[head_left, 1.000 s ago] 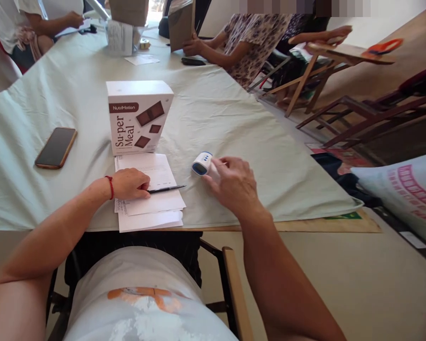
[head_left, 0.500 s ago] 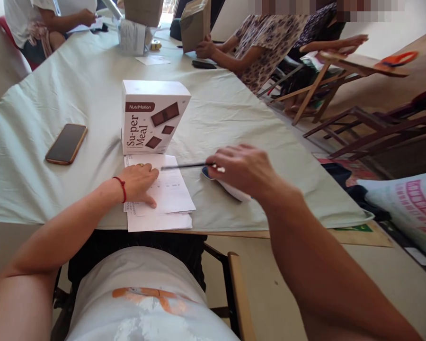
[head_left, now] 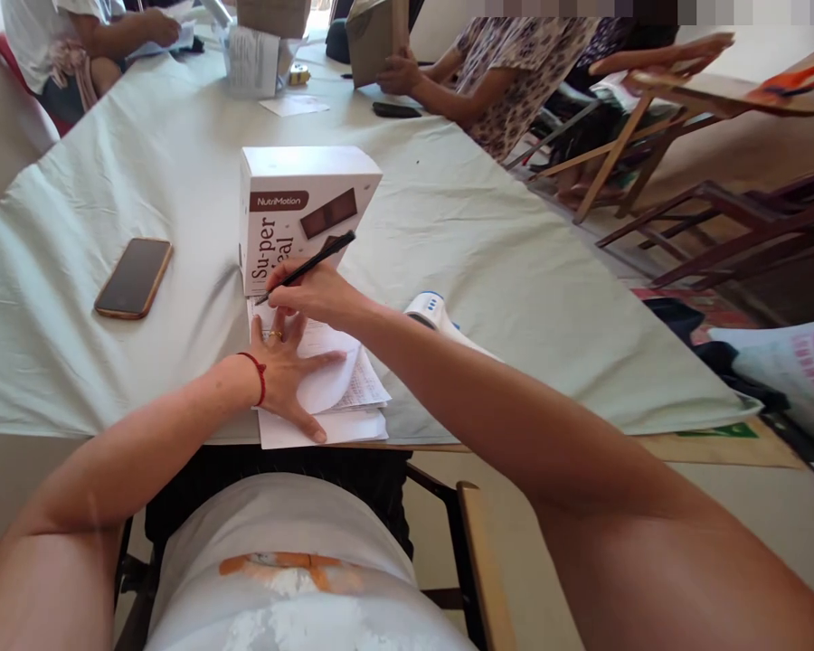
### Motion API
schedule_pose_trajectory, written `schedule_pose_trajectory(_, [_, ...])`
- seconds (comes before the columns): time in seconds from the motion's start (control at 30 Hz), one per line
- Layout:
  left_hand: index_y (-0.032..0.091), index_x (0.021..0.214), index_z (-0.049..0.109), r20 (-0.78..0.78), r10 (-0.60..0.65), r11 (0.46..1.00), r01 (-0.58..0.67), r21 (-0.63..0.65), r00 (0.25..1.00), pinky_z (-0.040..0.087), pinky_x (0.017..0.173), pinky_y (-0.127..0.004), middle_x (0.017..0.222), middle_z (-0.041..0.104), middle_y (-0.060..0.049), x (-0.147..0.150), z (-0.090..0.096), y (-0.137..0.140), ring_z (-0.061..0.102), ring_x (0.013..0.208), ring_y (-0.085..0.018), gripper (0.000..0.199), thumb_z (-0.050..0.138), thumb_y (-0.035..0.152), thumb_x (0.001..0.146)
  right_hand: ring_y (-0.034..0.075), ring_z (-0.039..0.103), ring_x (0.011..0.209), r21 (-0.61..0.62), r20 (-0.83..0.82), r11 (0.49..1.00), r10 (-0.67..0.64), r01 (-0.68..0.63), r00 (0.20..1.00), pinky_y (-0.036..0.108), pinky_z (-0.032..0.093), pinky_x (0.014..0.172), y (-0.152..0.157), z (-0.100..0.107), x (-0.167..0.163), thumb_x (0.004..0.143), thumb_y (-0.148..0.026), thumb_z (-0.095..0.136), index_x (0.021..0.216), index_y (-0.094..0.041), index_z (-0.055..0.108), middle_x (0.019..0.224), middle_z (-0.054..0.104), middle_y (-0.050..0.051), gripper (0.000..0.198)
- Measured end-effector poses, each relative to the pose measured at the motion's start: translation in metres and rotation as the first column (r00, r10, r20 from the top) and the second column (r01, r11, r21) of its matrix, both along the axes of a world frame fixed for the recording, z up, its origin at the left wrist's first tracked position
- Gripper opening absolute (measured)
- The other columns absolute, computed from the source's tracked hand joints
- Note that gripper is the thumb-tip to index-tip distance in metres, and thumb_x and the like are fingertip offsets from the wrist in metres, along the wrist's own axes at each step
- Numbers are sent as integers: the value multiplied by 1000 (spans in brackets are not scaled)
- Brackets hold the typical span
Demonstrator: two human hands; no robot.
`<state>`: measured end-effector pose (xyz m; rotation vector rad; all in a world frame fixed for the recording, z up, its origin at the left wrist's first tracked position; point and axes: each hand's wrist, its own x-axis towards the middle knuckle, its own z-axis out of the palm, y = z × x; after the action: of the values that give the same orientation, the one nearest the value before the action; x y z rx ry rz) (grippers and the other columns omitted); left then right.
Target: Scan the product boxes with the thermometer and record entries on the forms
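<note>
One slim black pen (head_left: 320,259), pinched in the right hand (head_left: 308,295), seemingly touches white sheets (head_left: 329,384) under the splayed left hand (head_left: 281,369).

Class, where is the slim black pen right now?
Left of centre in the head view, the slim black pen is in the person's right hand, before the white cardboard box, its tip at the white paper.

Soft daylight, faint shadows, stretched edges
</note>
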<state>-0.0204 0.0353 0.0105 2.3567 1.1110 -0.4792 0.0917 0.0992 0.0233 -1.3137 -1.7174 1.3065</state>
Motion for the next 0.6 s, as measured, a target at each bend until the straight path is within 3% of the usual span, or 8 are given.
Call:
schedule_pose_trajectory(0.1, [43,163,26,27,2,999,-3,34,1000,-14,113,-77,173,-12,-7,3,-2,-4,-20,151,-56,120,73,85,61,15,57,61,-122,104,988,107,-94,989,26,47,55,7,11,1,61,-3,60,71,-16,65,63,63,2,17])
schedule_pose_trajectory(0.2, [40,162,30,62,10,998,-14,59,998,-11,115,-76,173,-7,-9,5,-5,-5,-19,151,-55,119,74,85,61,15,56,62,-82,129,985,161,-151,979,26,47,56,14,14,3,60,-4,62,71,-16,66,65,65,3,17])
schedule_pose_trajectory(0.37, [40,165,19,38,-8,1000,7,22,999,-2,113,-81,173,-7,-12,7,-8,-5,-13,152,-57,128,75,84,58,15,53,62,59,-24,996,-68,69,997,30,47,60,8,-19,-2,64,-13,61,71,-18,59,65,61,1,9])
schedule_pose_trajectory(0.5, [36,166,19,46,-19,999,17,46,999,1,112,-82,173,2,-15,7,-11,-6,-7,153,-56,130,77,81,58,18,55,71,194,-91,950,-231,245,969,32,50,71,-1,-51,0,68,-23,60,69,-20,54,68,57,0,7])
schedule_pose_trajectory(0.6, [36,165,24,84,-5,998,0,56,996,1,113,-81,173,4,-14,7,-12,-7,-7,154,-56,129,78,80,57,19,55,75,270,-94,922,-262,278,960,34,51,75,0,-61,5,70,-26,57,67,-22,52,69,55,0,7])
